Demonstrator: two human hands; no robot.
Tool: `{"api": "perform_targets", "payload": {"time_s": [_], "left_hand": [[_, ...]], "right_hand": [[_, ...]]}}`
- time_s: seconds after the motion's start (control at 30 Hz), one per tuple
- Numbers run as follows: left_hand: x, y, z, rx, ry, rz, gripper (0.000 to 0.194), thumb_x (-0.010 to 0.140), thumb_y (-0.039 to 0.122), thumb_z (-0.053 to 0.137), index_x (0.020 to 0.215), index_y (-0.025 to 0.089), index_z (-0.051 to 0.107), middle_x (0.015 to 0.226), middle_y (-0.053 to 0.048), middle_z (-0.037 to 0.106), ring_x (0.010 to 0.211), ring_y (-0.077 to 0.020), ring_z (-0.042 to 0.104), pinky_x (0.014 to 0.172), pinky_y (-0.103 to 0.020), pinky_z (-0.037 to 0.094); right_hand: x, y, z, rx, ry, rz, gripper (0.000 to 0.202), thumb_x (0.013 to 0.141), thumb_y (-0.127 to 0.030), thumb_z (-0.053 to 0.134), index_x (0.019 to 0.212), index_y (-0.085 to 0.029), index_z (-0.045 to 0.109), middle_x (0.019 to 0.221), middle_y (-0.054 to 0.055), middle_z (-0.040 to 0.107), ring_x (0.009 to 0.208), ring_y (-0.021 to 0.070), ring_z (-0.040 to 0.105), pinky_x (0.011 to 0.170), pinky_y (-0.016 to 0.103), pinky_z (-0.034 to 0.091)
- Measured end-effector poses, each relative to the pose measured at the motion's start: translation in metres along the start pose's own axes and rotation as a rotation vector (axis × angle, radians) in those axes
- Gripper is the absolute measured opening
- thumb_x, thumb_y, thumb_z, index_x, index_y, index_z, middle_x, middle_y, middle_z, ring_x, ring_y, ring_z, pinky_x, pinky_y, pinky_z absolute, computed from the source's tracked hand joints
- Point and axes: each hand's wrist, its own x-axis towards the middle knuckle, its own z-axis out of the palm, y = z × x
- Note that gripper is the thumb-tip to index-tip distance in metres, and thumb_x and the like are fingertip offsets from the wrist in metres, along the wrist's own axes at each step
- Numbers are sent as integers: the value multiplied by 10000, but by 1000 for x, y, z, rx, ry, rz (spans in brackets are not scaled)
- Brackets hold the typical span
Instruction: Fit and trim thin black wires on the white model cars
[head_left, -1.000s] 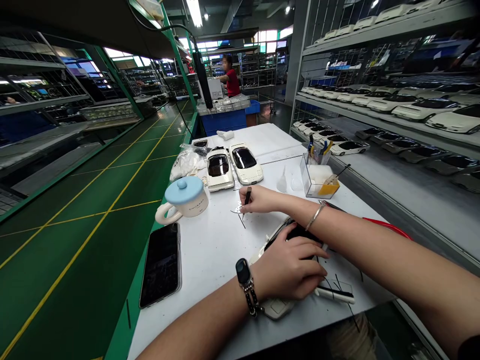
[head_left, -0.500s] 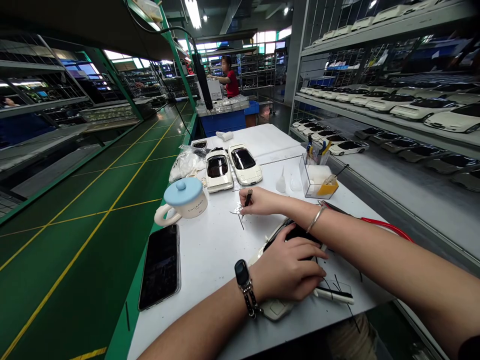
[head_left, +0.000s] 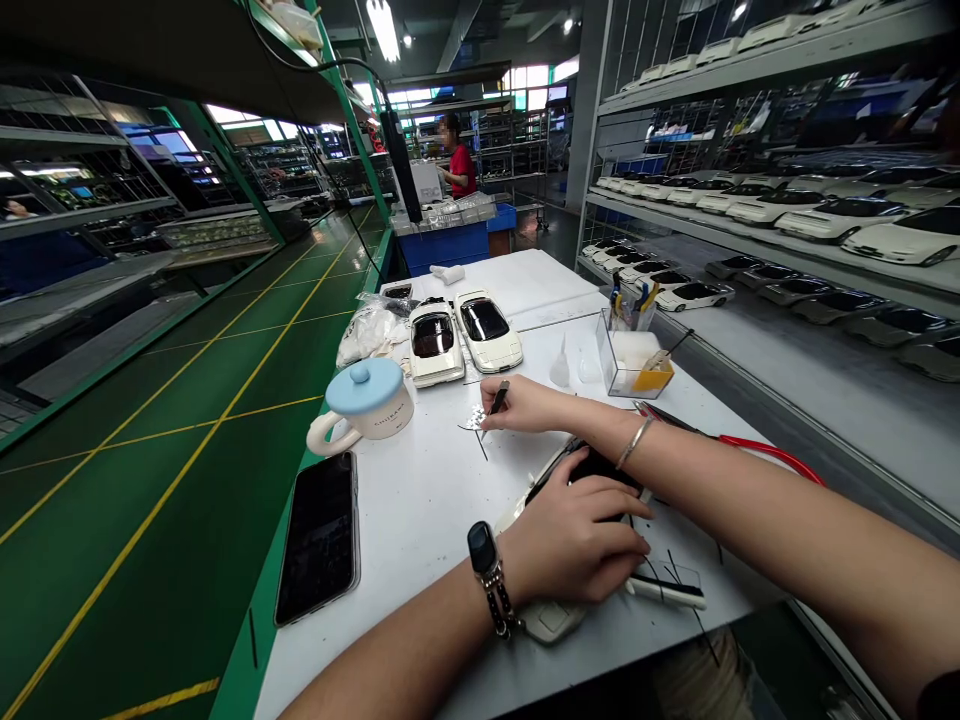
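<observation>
My right hand (head_left: 521,403) pinches dark tweezers (head_left: 498,397), tips down at a small pile of shiny bits (head_left: 475,417) on the white table (head_left: 420,500). Nearer to me, my left hand (head_left: 581,525) rests over a white model car (head_left: 553,620), its fingers wrapped across the dark upper part and hiding most of it. A thin white and black strip (head_left: 667,590) with black threads lies just right of my left fingers. Two white model cars (head_left: 436,345) (head_left: 487,330) stand side by side beyond my right hand.
A lidded mug (head_left: 367,400) and a phone (head_left: 318,535) line the left edge. At the right are a clear box (head_left: 637,365) and a red-handled tool (head_left: 772,450). Shelves (head_left: 592,195) hold many cars. A person in red (head_left: 461,170) stands far back.
The view has shifted very slightly. My hands keep nearly the same places and grips; the distant person's arm has lowered.
</observation>
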Motion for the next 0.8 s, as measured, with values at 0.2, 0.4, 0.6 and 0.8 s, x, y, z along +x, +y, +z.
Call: {"api": "perform_targets", "payload": {"time_s": [0.2,0.4,0.6,0.8], "left_hand": [[0,1,0,8,25,10,163,850,204,497,827,211,658,1058,-2,703,1086,-155,583,1138,-441,150],[0,1,-1,8,31,9,164,850,201,498,832,209,660,1066,3,701,1092,-154,580,1138,-439,147],[0,0,0,5,27,7,170,853,205,493,829,214,661,1065,-3,703,1086,-164,585,1133,-449,151],[0,0,1,2,25,11,169,849,203,494,817,211,660,1061,-3,705,1077,-158,590,1134,-439,153]], "right_hand": [[0,0,-2,-39,18,-17,194,704,-214,668,694,-188,476,656,-36,551,605,108,488,565,233,341],[-2,6,-9,-73,80,-21,196,710,-192,654,692,-193,459,653,-38,542,610,110,480,579,240,334],[-4,6,-8,-71,87,-10,203,694,-231,661,699,-195,462,661,-39,536,608,105,476,564,231,334],[0,3,-1,-107,148,45,183,677,-196,571,644,-203,392,576,-55,455,534,96,403,511,232,275]]}}
